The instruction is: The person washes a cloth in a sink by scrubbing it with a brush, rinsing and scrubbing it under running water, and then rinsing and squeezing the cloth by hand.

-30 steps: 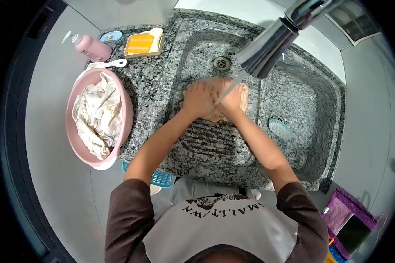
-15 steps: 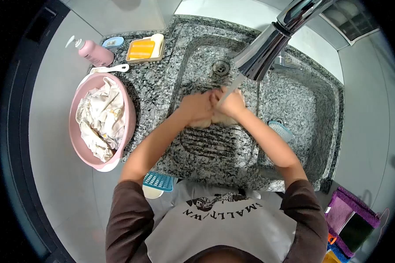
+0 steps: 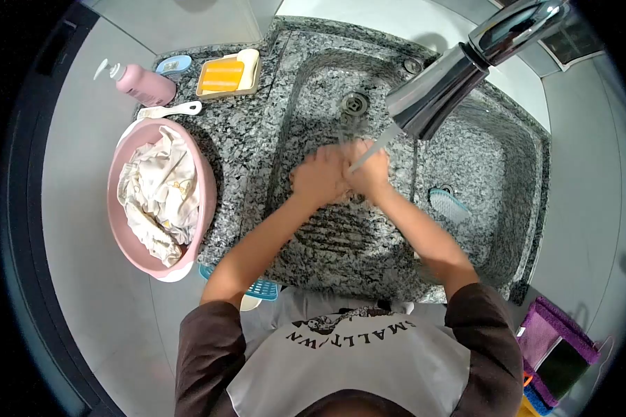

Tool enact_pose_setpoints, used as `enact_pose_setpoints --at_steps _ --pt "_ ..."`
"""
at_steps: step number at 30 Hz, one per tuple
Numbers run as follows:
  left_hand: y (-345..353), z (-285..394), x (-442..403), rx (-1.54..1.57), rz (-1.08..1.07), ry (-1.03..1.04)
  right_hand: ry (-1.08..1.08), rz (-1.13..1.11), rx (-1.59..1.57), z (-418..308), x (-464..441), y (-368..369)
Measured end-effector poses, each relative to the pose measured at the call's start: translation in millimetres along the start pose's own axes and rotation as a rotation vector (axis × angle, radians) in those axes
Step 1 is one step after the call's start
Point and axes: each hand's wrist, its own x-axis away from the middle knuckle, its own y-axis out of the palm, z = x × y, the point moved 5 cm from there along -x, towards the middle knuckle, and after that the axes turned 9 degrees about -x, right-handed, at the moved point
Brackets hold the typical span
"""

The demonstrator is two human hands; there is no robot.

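In the granite sink basin (image 3: 389, 250), my left hand (image 3: 320, 175) is closed, its fingers bent and pointing toward the drain (image 3: 355, 104). Beside it, touching or nearly so, my right hand (image 3: 368, 167) is also closed and partly blurred. The two hands cover almost all of a pale, wet-looking cloth beneath them. A water stream (image 3: 377, 147) runs from the chrome faucet (image 3: 435, 90) onto my right hand. Ridges like a washboard (image 3: 330, 235) lie on the stone just below my wrists.
Left of the sink stands a pink basin (image 3: 207, 201) holding white clothes (image 3: 161, 184). Behind it are a white brush (image 3: 170, 110), a pink pump bottle (image 3: 146, 85), a blue brush (image 3: 174, 64) and orange soap (image 3: 222, 75). A pale blue scrub brush (image 3: 448, 205) lies in the right basin.
My hands have drawn together and cover the pale cloth that showed beneath them. My left hand has shifted slightly right. The view has tilted a little, and water still runs.
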Motion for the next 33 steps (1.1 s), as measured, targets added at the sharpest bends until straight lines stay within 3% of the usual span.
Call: enact_pose_setpoints --at_steps 3,8,10,14,16,22,27,29,31,33 --pt "12.6 -8.7 -19.3 -0.092 -0.044 0.025 -0.122 -0.045 0.042 0.5 -19.3 -3.3" --pt "13.5 -13.3 -12.4 -0.022 -0.030 0.014 -0.134 -0.006 0.143 -6.8 -7.1 -8.6" --pt "9.7 -10.2 5.6 -0.083 0.262 0.128 -0.282 0.337 0.099 -10.7 14.7 -24.8" --pt "-15.2 -2.8 20.2 -0.021 0.193 0.233 -0.299 0.327 0.072 -8.4 35.6 -57.5" --pt "-24.9 0.7 16.6 0.063 0.286 0.346 -0.184 0.198 0.059 0.8 35.2 -62.6" --pt "-58.2 0.3 10.9 0.305 0.270 0.384 -0.116 0.126 -0.036 5.5 29.2 -96.3" --pt "-62.0 -16.4 3.4 0.323 0.246 0.310 -0.122 0.083 -0.158 15.6 11.2 -95.8" --pt "-46.5 -20.6 2.0 0.267 0.233 0.409 -0.131 0.045 -0.190 17.6 11.4 -92.9" --pt "-31.4 -26.0 4.6 0.215 0.256 0.417 -0.081 -0.122 -0.086 19.6 17.3 -84.5" --pt "-27.5 -22.3 10.4 0.164 0.280 0.425 -0.059 -0.024 -0.200 34.1 17.8 -68.4"
